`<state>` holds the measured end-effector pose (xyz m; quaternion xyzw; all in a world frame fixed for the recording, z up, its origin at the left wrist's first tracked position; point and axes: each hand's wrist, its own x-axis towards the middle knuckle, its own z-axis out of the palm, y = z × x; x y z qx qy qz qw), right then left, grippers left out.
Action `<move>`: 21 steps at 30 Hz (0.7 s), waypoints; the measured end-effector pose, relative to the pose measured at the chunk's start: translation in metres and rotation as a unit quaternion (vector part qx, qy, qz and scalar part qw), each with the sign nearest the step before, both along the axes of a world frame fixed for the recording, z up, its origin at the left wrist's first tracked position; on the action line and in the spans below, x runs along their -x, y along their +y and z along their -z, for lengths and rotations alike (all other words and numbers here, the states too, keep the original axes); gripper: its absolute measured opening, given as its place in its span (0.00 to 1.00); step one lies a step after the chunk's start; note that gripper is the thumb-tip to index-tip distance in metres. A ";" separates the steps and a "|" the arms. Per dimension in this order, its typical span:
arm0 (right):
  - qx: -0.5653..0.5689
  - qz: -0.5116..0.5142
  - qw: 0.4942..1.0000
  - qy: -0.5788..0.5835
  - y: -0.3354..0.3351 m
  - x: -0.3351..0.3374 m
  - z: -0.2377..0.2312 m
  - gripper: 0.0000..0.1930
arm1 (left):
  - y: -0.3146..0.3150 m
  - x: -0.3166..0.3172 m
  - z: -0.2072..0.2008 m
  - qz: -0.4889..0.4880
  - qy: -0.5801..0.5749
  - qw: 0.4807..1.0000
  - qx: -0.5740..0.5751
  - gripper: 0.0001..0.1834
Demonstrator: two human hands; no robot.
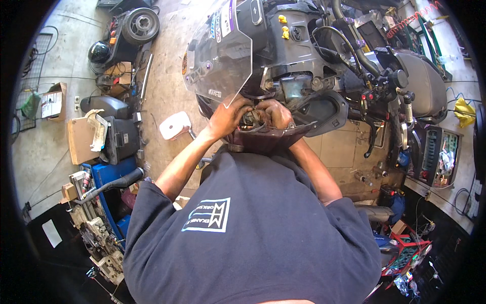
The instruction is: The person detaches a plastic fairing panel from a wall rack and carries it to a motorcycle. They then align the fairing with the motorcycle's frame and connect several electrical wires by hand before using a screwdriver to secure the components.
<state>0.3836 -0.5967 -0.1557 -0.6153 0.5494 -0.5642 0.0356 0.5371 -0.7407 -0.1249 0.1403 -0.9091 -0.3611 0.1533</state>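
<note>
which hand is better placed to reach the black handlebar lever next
Probably the right hand: it is the nearer one to the black lever, which hangs off to its right. The left hand is farther away, by the clear windscreen. Both are busy at the front of the motorcycle.

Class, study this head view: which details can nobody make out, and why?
In the head view:
- Left grip: exact contact, too small among shadowed parts.
- Right grip: fingertips, hidden behind its own knuckles.
- Person's feet: hidden beneath the dark T-shirt.
- Motorcycle: far end of its handlebar, cut off by the upper edge.
</note>
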 end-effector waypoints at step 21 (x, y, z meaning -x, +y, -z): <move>-0.099 0.104 0.989 -0.042 0.005 -0.011 -0.013 0.11 | 0.002 0.000 -0.008 -0.019 -0.013 1.000 -0.015 0.10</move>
